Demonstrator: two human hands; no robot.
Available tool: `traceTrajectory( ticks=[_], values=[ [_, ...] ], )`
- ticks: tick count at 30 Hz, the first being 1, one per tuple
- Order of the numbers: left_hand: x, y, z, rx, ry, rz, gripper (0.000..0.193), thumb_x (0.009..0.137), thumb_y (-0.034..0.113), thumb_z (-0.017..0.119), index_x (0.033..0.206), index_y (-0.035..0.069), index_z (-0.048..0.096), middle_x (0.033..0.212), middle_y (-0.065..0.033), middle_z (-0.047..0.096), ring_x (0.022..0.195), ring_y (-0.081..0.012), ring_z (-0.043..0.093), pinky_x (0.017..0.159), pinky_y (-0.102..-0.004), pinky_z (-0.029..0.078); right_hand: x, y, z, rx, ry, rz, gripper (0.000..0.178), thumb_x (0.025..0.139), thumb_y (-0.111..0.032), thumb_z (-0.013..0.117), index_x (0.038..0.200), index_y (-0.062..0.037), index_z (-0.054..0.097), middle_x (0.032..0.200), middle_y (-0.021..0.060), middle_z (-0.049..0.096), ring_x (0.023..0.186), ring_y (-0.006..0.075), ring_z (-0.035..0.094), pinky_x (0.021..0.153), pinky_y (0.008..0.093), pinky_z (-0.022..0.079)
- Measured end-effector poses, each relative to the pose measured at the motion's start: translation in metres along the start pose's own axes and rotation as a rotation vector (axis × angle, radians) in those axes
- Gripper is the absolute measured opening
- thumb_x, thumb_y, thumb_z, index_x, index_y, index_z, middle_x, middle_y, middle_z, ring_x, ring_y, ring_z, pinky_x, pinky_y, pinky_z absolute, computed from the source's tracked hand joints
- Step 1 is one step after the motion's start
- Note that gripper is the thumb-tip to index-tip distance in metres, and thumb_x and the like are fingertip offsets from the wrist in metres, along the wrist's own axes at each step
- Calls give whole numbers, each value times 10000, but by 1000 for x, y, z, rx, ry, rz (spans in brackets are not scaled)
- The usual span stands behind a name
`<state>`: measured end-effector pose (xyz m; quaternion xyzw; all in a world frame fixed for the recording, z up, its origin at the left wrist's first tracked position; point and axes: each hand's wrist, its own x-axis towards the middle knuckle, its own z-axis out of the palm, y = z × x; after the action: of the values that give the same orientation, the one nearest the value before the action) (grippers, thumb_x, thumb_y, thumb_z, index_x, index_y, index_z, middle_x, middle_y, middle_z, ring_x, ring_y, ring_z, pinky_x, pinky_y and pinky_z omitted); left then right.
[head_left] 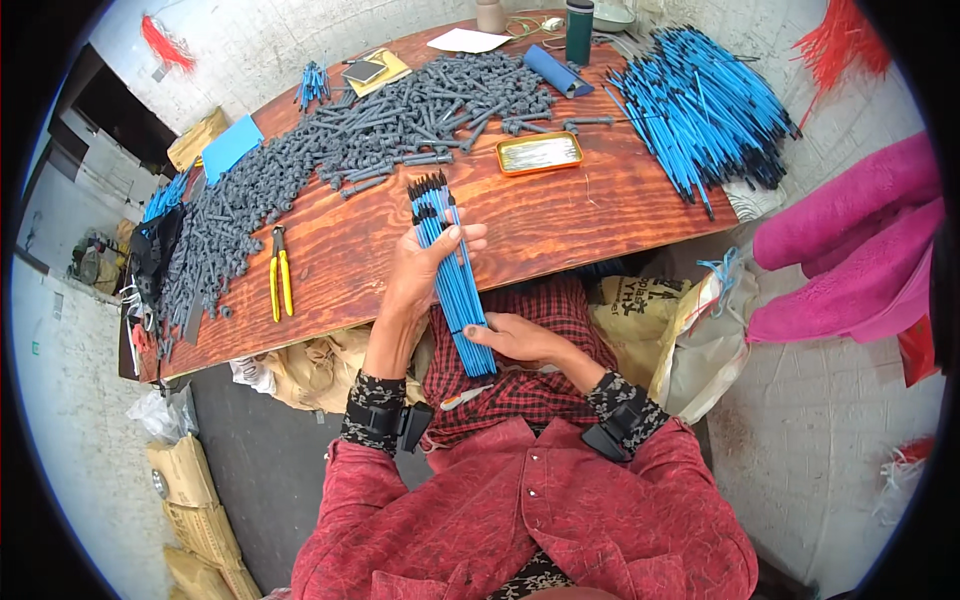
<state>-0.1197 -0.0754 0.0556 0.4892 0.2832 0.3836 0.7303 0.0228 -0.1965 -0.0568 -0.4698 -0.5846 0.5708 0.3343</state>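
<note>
A bundle of thin blue rods with black tips (458, 290) slants over my lap, its upper end above the table's edge. My left hand (418, 262) is closed round its upper part, thumb across the front and fingertips showing at the far side. Lower down, my right hand (512, 338) grips the bundle near a dark band, thumb on top; its other fingers are mostly hidden. On the red-and-black checked cloth (530, 385) over my lap lies a small white-and-orange tool (465, 397), just below the bundle.
Grey plastic anchor-like pieces (400, 115) are heaped across the wooden table (540, 225). Yellow-handled pliers (281, 275) lie at left. An orange-rimmed tin (539, 153) holds thin pale pieces. More blue rods (705, 110) pile up at right, near a magenta cloth (850, 250).
</note>
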Motion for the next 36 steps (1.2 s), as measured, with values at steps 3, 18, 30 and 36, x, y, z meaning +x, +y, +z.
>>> traceTrajectory(
  ticks=[3,18,30,36],
  values=[
    [4,2,4,12,-16,-15,466,976,170,706,1350,-38,522,1152,-214,721,987,-238,735,802,-329,607,-23,-44,-51,-391,-71,16,521,950,-519,604,913,-27,771,819,145,735,810,279,715,781,403,541],
    [9,-7,-2,255,8,-72,182,961,99,693,1102,-7,649,920,-92,733,763,-168,720,657,-292,585,57,-166,-89,-510,354,-730,334,955,-114,600,1263,4,654,1244,178,688,1181,302,657,997,399,516],
    [21,-9,-13,-118,-20,-72,283,964,81,688,1217,18,579,1051,-181,720,879,-251,733,761,-364,629,36,-127,-166,-511,764,-629,317,957,-102,545,1230,-30,690,1148,181,721,1053,310,705,907,414,550],
    [30,-13,-23,-133,99,-63,306,965,86,694,1233,25,560,1075,-203,712,895,-268,733,759,-379,639,-52,-21,-309,-1400,1202,275,129,839,-103,645,941,-44,698,1048,164,698,956,341,676,789,487,558]
  ],
)
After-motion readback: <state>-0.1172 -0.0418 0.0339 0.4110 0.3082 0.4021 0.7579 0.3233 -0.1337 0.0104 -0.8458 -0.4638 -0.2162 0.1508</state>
